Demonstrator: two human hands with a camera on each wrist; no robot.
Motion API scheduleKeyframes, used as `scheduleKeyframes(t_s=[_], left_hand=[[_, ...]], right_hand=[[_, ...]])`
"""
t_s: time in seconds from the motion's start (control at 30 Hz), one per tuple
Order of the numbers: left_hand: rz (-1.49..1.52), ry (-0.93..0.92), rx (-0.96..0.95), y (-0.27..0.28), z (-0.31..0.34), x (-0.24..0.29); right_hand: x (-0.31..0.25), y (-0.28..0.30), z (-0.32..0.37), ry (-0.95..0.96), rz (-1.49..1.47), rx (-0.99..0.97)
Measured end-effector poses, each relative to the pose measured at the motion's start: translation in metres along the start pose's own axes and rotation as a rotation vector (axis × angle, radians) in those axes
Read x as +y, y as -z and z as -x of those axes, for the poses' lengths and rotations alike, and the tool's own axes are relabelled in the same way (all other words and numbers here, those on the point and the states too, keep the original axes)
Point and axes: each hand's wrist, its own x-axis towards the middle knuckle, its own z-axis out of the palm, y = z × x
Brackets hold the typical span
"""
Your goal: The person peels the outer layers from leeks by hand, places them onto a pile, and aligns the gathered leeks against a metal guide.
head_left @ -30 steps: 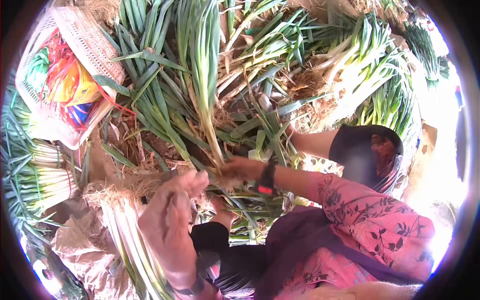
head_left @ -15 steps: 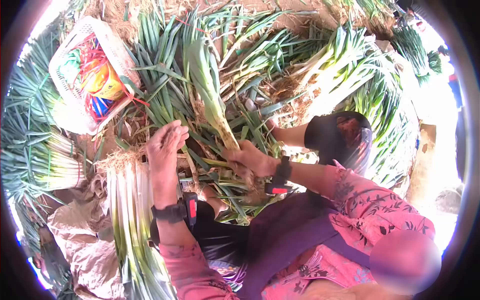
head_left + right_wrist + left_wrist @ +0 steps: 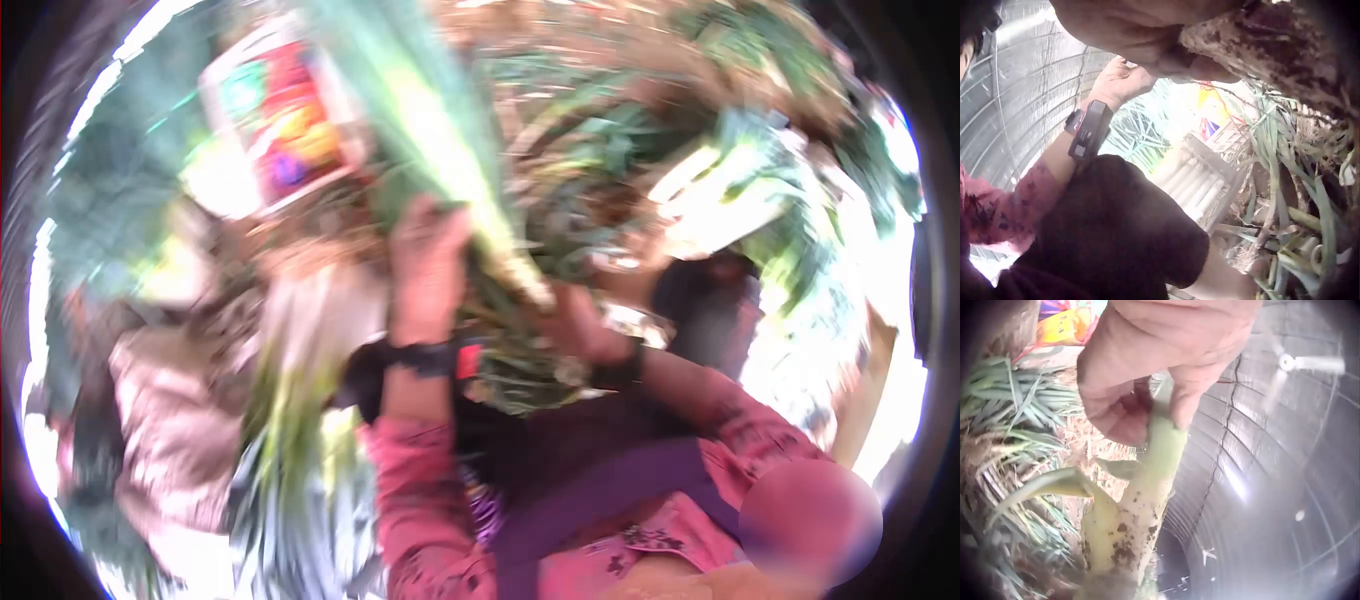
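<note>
leek (image 3: 430, 120): aslant in front of the person, root end at the right hand (image 3: 580, 322), broad leaves reaching up and away beyond the left hand (image 3: 428, 270); smeared by blur in the head view
stem: smooth, pale yellow-green, slightly flattened, speckled with dark crumbly soil on its lower part
loose leaf (image 3: 1054, 481): limp, yellowish, ribbon-like, arching off the stem's side
root end (image 3: 1266, 56): rough, brown, caked with dirt, close up in the right wrist view
left hand: thumb and fingers pinching the leek across its stem
right hand: fingers curled round the leek near its dirty root end
basket (image 3: 345, 130): white-rimmed, boxy, filled with a tangle of red, green, orange and purple stuff
bundle (image 3: 310, 330): straight white leek stalks side by side, just beside the left forearm, brown roots toward the basket, leaves toward the person
sheet (image 3: 180, 410): crumpled, dull brown, left of the bundle
sleeve (image 3: 425, 510): soft pink cloth with a dark print
roof (image 3: 1260, 444): curved, grey, ribbed, with a white fan (image 3: 1286, 362)
</note>
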Motion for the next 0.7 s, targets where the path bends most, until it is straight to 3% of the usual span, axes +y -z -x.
scheduleKeyframes(t_s=[0.03, 0.07, 0.1, 0.13, 0.3, 0.4, 0.47, 0.5, 0.6, 0.63, 0.67, 0.7], left_hand=[[-0.032, -0.073, -0.019, -0.003, 0.005, 0.006], [-0.036, -0.147, -0.069, -0.001, 0.003, 0.008], [0.041, -0.129, -0.07, 0.007, -0.002, 0.003], [0.029, -0.102, -0.092, 0.014, -0.007, 0.011], [0.002, -0.193, -0.108, 0.011, -0.006, 0.035], [-0.146, -0.253, -0.081, 0.027, -0.01, 0.028], [-0.083, -0.287, -0.025, 0.028, -0.008, 0.028], [-0.013, -0.313, 0.026, 0.029, -0.008, 0.026], [0.028, -0.393, 0.135, 0.038, -0.014, 0.021], [0.13, -0.333, 0.136, 0.04, -0.014, 0.024], [0.127, -0.336, 0.136, 0.041, -0.012, 0.026], [0.155, -0.307, 0.144, 0.044, -0.012, 0.026]], right_hand=[[-0.023, 0.004, -0.002, -0.22, -0.085, -0.118], [-0.061, 0.003, -0.007, -0.002, 0.122, -0.144], [-0.105, 0.002, -0.008, -0.164, 0.311, -0.256], [-0.126, -0.01, -0.007, -0.164, 0.182, -0.194], [-0.116, -0.025, -0.016, 0.072, 0.158, -0.139], [-0.1, -0.027, -0.025, 0.162, 0.315, -0.039], [-0.086, -0.028, -0.037, 0.396, 0.552, 0.032], [-0.094, -0.029, -0.039, 0.205, 0.468, 0.029], [-0.071, -0.029, -0.052, 0.223, 0.309, -0.089], [-0.116, -0.031, -0.041, 0.239, 0.286, -0.323], [-0.119, -0.034, -0.033, 0.242, 0.284, -0.325], [-0.118, -0.033, -0.024, -0.015, -0.032, -0.468]])
